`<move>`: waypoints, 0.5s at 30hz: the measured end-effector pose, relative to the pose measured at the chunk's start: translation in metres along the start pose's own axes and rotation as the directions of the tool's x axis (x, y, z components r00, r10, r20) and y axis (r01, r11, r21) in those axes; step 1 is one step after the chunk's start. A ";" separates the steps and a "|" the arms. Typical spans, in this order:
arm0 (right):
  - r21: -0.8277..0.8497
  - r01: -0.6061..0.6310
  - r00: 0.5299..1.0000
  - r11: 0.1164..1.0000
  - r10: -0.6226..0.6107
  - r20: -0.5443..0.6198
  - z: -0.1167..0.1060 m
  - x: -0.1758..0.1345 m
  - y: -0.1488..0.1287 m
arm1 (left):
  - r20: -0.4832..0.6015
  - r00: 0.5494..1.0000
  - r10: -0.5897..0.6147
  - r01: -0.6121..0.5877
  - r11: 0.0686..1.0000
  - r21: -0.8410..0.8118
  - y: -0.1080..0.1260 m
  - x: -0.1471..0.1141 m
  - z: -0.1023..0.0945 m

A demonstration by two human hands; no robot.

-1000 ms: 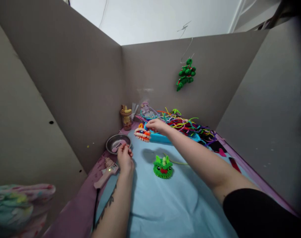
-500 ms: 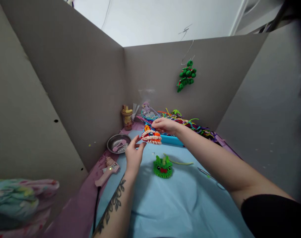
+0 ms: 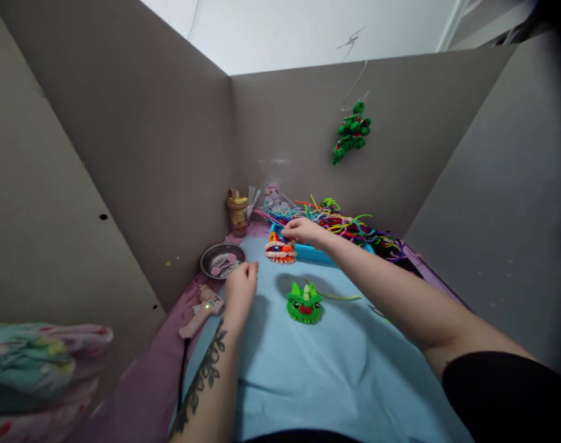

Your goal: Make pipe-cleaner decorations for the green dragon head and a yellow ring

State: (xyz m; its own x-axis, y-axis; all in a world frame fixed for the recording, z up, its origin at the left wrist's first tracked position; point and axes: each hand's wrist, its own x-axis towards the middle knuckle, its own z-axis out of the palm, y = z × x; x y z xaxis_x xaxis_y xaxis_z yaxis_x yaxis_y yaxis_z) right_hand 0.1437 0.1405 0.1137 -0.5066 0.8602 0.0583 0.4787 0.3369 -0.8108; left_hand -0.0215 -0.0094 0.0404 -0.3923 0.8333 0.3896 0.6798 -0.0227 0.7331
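My right hand pinches the top of an orange, cream and blue pipe-cleaner head, which hangs in the air before the blue tray. Its underside shows no support. To its lower left, apart from it, my left hand is closed with the fingers curled in; nothing shows in it. Below them on the light blue cloth sits a green pipe-cleaner dragon head with a red nose and dark eyes. A yellow-green pipe-cleaner strand lies behind that head.
A blue tray heaped with colourful pipe cleaners stands at the back. Along the left are a metal bowl, a pink glue gun with a cord, and a brown cup. A green figure hangs on the rear panel.
My left hand has let go of the orange and cream head, moved down and left, and closed. My right hand still holds the head. The view has shifted slightly.
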 end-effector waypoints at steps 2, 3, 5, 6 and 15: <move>-0.187 -0.037 0.994 0.982 0.017 -0.108 0.017 0.010 0.009 | 0.218 0.975 0.042 -0.072 0.989 0.132 -0.004 -0.010 0.013; -0.218 -0.048 0.991 0.975 0.020 -0.129 0.026 0.014 0.014 | 0.293 0.954 0.059 -0.116 0.977 0.181 -0.005 -0.015 0.021; -0.268 -0.066 0.987 0.961 0.025 -0.156 0.044 0.023 0.022 | 0.364 0.930 0.052 -0.170 0.938 0.302 -0.008 -0.023 0.036; -0.288 -0.070 0.986 0.955 0.022 -0.167 0.052 0.027 0.025 | 0.393 0.918 0.055 -0.203 0.916 0.346 -0.009 -0.025 0.041; -0.308 -0.056 0.976 0.950 -0.013 -0.218 0.046 0.033 0.027 | 0.445 0.894 0.051 -0.218 0.917 0.334 -0.020 -0.021 0.045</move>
State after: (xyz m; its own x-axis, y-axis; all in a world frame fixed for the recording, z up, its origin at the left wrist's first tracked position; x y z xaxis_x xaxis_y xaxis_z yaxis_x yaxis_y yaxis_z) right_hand 0.1069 0.1606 0.0665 -0.3448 0.9183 0.1944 0.7039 0.3900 -0.5936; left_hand 0.0011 -0.0020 -0.0072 -0.0404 0.9896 0.1378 0.9159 -0.0184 0.4009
